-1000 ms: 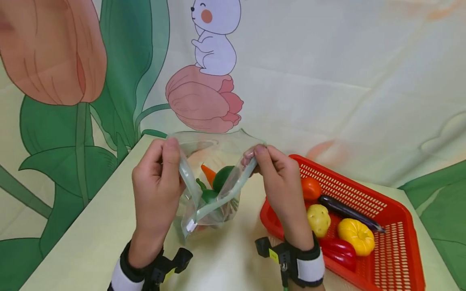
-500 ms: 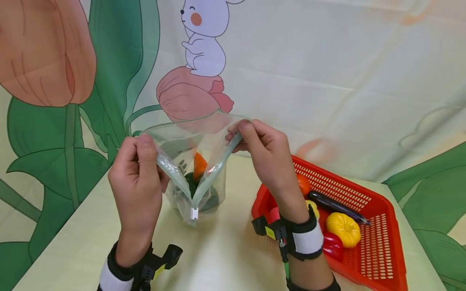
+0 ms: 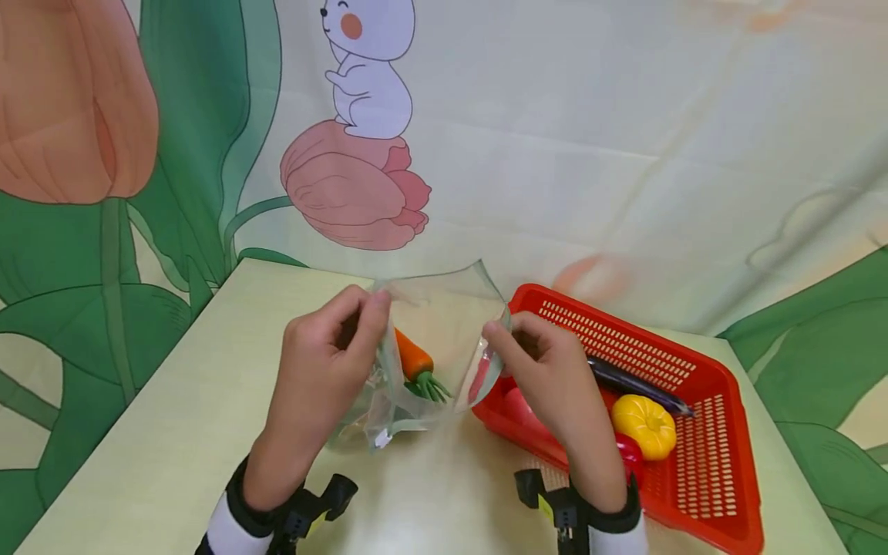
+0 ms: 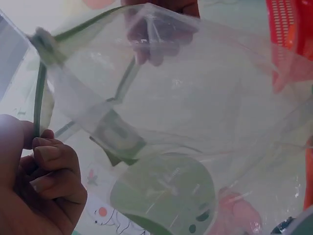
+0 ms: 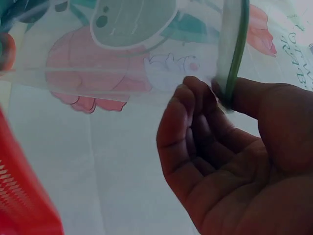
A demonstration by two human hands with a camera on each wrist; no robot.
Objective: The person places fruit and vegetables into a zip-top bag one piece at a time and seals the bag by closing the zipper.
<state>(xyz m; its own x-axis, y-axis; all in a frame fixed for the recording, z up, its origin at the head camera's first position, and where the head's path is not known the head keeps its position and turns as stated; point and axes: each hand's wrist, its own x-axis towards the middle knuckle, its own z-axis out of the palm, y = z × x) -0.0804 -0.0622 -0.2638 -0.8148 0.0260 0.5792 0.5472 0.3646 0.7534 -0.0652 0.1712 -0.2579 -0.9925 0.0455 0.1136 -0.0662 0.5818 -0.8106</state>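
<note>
My left hand (image 3: 329, 366) pinching one edge of clear bag (image 3: 444, 327), right hand (image 3: 544, 374) pinching opposite edge; bag between them, left of red basket (image 3: 617, 327), carrot (image 3: 413, 358) inside. Even outward pull looks best, slider (image 3: 382, 438) left alone.

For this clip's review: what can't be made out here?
- Head view: whatever lies in the clear bag behind the left hand, which blocks it.
- Head view: one end of the eggplant, behind the right hand.
- Right wrist view: the red basket's contents, cut off by the left edge.
- Right wrist view: the full backdrop lettering, cut off by the right edge.
</note>
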